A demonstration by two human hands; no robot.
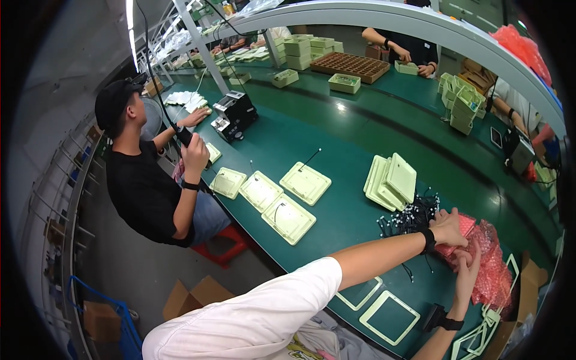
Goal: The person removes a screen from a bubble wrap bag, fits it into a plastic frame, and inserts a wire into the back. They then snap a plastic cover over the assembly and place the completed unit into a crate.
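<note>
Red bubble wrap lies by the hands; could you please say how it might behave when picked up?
The red bubble wrap would probably be floppy, since it lies crumpled in loose folds. It is likely light for its bulk, as it looks like thin, bubbled plastic. Its glossy surface may be a bit slippery.

- We can read no words, numbers or signs here.
- We find pale marks on the black boxy device [241,110], too small for us to read.
</note>
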